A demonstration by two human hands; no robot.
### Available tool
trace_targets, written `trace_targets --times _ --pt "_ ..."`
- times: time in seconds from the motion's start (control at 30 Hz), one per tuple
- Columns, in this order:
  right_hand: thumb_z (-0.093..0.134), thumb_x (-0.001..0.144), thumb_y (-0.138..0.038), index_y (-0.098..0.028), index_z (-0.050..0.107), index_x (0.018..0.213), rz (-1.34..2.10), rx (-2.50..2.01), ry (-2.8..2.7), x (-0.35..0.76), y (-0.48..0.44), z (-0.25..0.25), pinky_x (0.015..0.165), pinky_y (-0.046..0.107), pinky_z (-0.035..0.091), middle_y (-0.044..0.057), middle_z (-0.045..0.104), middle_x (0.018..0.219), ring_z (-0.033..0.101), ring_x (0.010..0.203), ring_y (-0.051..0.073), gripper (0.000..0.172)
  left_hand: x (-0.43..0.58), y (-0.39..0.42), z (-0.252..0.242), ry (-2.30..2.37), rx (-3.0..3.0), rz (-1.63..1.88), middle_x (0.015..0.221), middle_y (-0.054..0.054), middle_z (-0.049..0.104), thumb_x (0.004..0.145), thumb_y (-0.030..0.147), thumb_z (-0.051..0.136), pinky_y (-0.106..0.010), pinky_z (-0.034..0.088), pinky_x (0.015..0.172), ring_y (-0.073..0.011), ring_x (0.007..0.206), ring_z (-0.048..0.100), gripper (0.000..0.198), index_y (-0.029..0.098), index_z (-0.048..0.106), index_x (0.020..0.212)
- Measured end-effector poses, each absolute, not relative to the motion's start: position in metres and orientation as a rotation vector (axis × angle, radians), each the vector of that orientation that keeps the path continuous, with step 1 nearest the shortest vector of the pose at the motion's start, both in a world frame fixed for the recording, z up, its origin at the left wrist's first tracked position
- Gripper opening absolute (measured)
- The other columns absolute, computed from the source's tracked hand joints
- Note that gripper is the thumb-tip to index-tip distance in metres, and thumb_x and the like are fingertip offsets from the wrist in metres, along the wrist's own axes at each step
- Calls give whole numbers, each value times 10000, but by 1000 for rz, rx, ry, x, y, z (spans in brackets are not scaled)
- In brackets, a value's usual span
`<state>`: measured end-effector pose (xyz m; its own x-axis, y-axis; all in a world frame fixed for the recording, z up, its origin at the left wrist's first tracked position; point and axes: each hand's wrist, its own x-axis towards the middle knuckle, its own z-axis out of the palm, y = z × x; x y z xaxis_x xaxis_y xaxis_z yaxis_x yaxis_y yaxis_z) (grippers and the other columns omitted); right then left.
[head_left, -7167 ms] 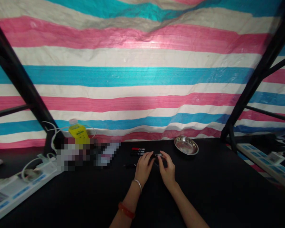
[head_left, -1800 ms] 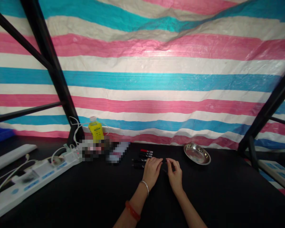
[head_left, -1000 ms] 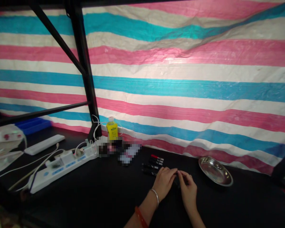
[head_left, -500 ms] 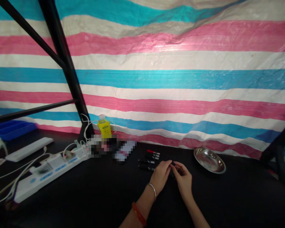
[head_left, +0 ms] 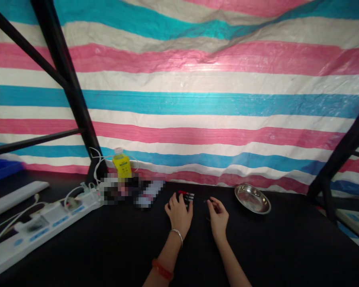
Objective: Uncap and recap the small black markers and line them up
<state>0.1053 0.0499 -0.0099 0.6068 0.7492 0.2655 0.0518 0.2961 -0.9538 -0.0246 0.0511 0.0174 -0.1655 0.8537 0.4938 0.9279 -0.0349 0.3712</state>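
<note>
My left hand, with a silver bangle and a red bracelet at the wrist, reaches over a row of markers. Its fingers are spread and bent, and they cover part of the row. Past the fingertips show a red marker and black markers with pale ends. To the right, my right hand is closed in a pinch at thumb and forefinger. A small dark thing pokes out there, too small to name.
A shiny metal dish lies to the right. Leftward are a pale, blurred slab, a yellow bottle, and a white power strip with plugs and cables. Black frame posts stand before a striped sheet.
My hands, together around a small dark thing before, have parted. The left has moved left over the markers and spread its fingers; the right keeps its pinch. The view has shifted slightly right.
</note>
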Motion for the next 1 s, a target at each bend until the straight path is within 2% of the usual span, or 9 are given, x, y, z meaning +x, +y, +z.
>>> trace_targets --times 0.13,0.3,0.67,1.0 --pt "685 610 -518 -132 687 886 506 -1219 -790 107 48 -12 560 269 449 32 626 652 570 618 161 475 -34 60 13 -2209 -1832 -816 1247 -230 472 776 518 486 -491 266 941 -330 1145 426 591 78 514 1170" --pt "666 610 -552 -129 694 891 491 -1240 -777 111 45 -15 542 273 450 24 618 630 566 594 159 509 -36 64 17 -2209 -1836 -826 1207 -217 496 736 570 505 -473 275 924 -326 1102 453 641 86 521 1156" --pt "659 631 -516 -152 706 904 445 -1354 -845 110 41 -9 620 302 452 45 613 710 573 666 181 457 -20 66 14 -2153 -1898 -824 1262 -237 428 770 486 502 -452 318 886 -331 1072 472 671 58 400 1276" --pt "672 621 -508 -162 709 927 459 -1370 -890 115 43 -14 625 296 440 38 598 691 557 670 179 463 -23 65 17 -2187 -1917 -813 1208 -197 484 784 329 511 -423 317 887 -283 1033 497 536 62 424 1241"
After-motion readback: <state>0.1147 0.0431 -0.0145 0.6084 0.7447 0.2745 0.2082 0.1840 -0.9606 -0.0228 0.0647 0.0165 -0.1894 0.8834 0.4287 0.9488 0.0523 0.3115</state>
